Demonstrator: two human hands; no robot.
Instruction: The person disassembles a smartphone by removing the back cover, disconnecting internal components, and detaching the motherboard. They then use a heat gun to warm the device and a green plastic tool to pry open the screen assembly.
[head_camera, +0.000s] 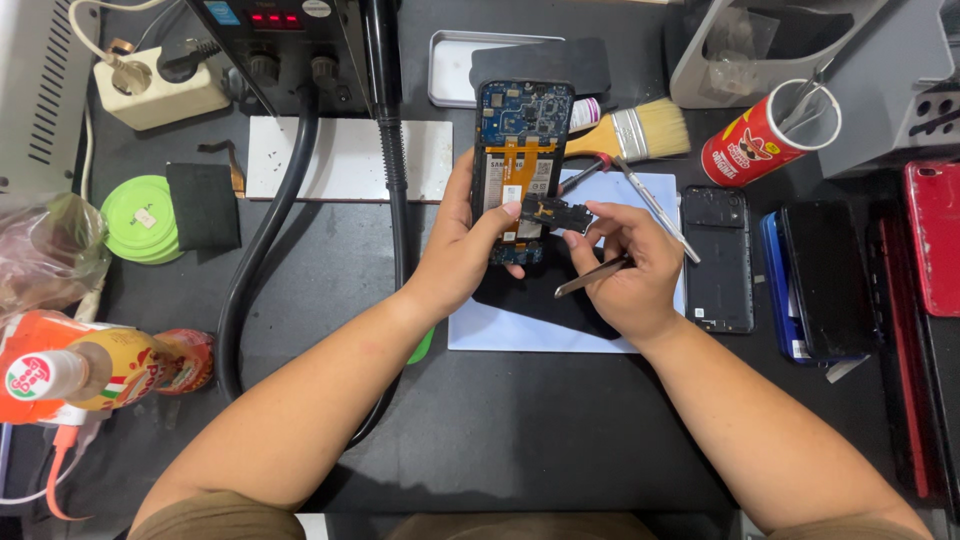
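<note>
Looking down from my head camera: my left hand (462, 250) grips an opened phone (520, 150) upright over the dark bench (520, 430), its circuit board and battery exposed. My right hand (625, 265) pinches a small black part (556, 212) at the phone's lower end, with tweezers (590, 275) tucked in the same hand. The back cover (717, 258) already lies off to the right; I judge the disassembly well underway, with inner parts still attached

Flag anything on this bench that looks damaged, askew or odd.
The opened black phone in the left hand has its back off, blue circuit board and orange ribbon exposed; the right hand holds a small black part at it, with metal tweezers. The detached black back cover lies beside. Nothing spilled.
</note>
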